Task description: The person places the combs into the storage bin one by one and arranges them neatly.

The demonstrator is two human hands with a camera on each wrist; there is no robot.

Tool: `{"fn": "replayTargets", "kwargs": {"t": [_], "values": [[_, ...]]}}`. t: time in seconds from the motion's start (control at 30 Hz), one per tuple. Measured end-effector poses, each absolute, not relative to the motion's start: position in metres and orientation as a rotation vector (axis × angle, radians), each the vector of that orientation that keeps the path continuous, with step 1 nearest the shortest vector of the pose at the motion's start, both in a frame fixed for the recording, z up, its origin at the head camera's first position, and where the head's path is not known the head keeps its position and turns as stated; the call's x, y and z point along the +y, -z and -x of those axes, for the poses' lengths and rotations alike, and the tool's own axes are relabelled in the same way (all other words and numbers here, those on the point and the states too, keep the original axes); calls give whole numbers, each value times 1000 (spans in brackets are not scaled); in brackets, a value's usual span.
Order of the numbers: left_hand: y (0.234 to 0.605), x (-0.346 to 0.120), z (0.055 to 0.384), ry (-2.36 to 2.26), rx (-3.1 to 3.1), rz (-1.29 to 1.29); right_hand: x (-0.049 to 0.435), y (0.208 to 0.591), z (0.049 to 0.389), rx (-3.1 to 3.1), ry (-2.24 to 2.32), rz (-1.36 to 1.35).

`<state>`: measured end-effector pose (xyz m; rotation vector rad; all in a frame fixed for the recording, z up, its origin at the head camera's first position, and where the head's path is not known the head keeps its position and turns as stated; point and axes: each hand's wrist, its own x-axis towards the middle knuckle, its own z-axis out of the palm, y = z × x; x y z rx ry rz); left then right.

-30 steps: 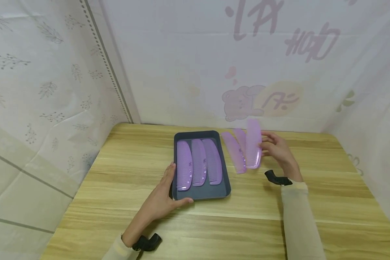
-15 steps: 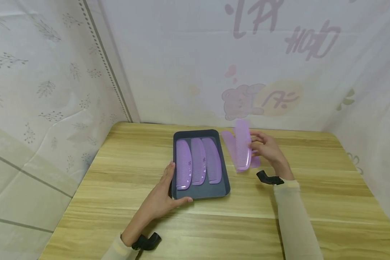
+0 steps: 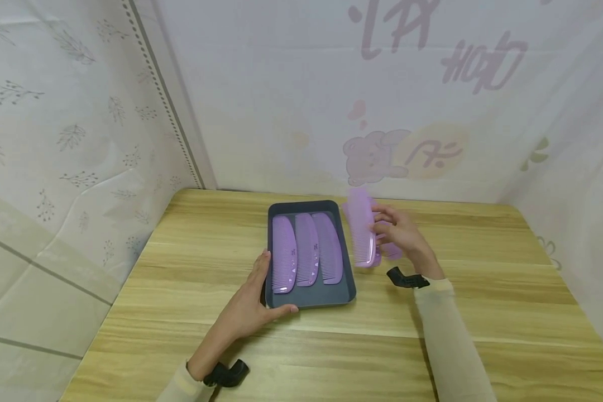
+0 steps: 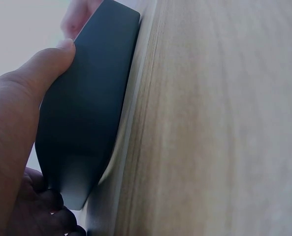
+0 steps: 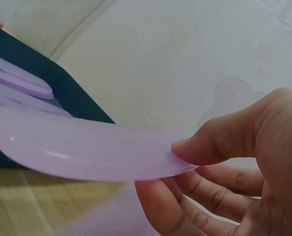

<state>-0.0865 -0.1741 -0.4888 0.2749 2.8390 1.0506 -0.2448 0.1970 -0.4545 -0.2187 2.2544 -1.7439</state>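
Observation:
My right hand [image 3: 401, 231] pinches a purple comb [image 3: 362, 229] between thumb and fingers along its spine. This comb is raised beside the right wall of a dark grey tray [image 3: 311, 300]. In the right wrist view the held comb [image 5: 94, 152] partly covers the tray's rim. Three purple combs lie side by side in the tray, among them the left comb [image 3: 283, 254], the middle comb [image 3: 307, 249] and the right comb [image 3: 331, 248]. My left hand [image 3: 246, 310] holds the tray's near-left corner, thumb along the near wall and fingers along the left side.
Under the right hand, more purple combs lie on the wooden table [image 3: 362, 357], mostly hidden; one comb [image 3: 393, 251] shows its end. A printed cloth wall [image 3: 281, 111] rises behind the table's back edge. Black camera mounts sit on both wrists.
My right hand has moved left with the comb, passing over the combs on the table towards the tray. My left hand and the tray stay in place.

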Motion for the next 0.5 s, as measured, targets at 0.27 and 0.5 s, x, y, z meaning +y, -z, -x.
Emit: {"fn": "replayTargets", "kwargs": {"t": [0.27,0.5], "values": [[489,-174,86,-1056,2830,-271,181,458,244,2215,1746,282],[491,-174,88,-1057,2836,-271,170,457,241,2201,1743,285]]}}
